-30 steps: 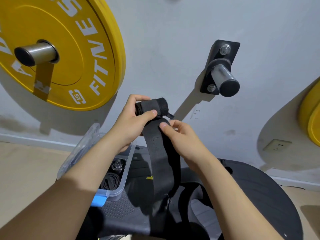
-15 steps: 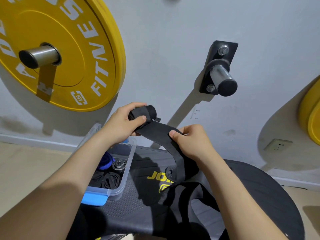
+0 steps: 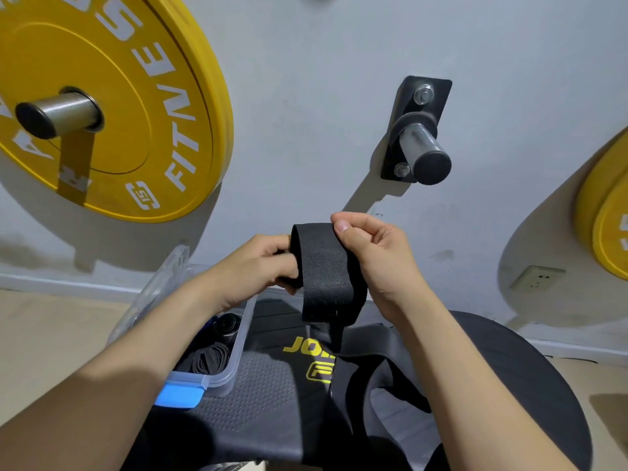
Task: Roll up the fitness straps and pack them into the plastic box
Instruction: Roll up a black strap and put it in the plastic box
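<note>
A black fitness strap (image 3: 326,270) is partly rolled and held up in front of the wall. My left hand (image 3: 258,266) grips the roll from its left side. My right hand (image 3: 370,253) pinches the strap's upper right edge with thumb and fingers. The loose tail of the strap (image 3: 377,379) hangs down and lies in loops on the black bench. A clear plastic box (image 3: 234,365) with a blue latch stands on the bench under my left forearm, its lid open, with rolled black straps (image 3: 210,358) inside.
The black bench (image 3: 268,396) with yellow lettering fills the lower middle. A yellow weight plate (image 3: 136,107) hangs on a wall peg at upper left, an empty steel peg (image 3: 421,147) juts out above my hands, another yellow plate (image 3: 608,226) at right edge. Beige floor lies left.
The right hand rose from the strap's lower right to its top edge, wrapping the strap over the roll. The roll moved right, and the left hand now holds it from the side.
</note>
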Motion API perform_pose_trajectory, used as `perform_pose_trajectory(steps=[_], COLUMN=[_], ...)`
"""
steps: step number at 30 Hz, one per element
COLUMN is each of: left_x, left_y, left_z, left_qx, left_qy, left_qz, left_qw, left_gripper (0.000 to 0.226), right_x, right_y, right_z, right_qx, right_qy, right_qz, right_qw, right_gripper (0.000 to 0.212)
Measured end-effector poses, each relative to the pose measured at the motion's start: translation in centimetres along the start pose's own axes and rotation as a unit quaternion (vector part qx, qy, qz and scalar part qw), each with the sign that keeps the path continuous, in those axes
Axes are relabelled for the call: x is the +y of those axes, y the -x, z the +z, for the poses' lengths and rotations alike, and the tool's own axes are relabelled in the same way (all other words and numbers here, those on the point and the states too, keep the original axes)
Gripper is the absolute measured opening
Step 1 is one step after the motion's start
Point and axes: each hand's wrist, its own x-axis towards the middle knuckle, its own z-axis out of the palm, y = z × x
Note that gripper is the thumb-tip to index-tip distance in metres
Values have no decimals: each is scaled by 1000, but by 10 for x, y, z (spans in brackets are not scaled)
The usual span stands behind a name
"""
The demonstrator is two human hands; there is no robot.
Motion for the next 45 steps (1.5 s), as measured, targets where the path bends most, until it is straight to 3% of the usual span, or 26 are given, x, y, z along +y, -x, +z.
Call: perform_pose_trajectory(steps=[2,8,14,17,20,24,28,35,39,45], left_x=[0,2,6,9,10,9,8,3,4,7], left_y=[3,5,11,13,14,9,5,3,-1,5], left_z=[1,-1,-9,-12,-9,-12,-12,-16,-7,-4], left_qx=[-6,-4,-14,-20,-10,54,111,223,259,225], left_qy=[-60,-95,-80,-40,-30,36,87,47,44,-52], left_qz=[26,-14,-30,-38,-33,-26,-18,17,66,65], left_qw=[998,995,996,998,999,998,990,974,963,971], left_gripper=[17,11,61,71,72,69,62,64,32,80], right_x=[-2,-7,-10,-6,0,6,11,17,21,24], right_y=[-2,1,-4,-8,-11,-11,-7,-8,-8,-4], right_z=[-2,-5,-5,-4,-4,-2,9,13,18,18], right_qx=[3,-15,5,-9,-21,-79,-140,-104,-68,-91], right_qy=[-8,-56,-154,-217,-154,-36,94,143,210,198], right_qz=[7,28,54,82,85,57,18,-27,-73,-126], right_qw=[1000,998,987,973,984,995,986,984,973,968], right_gripper=[13,33,35,48,70,83,67,55,45,39])
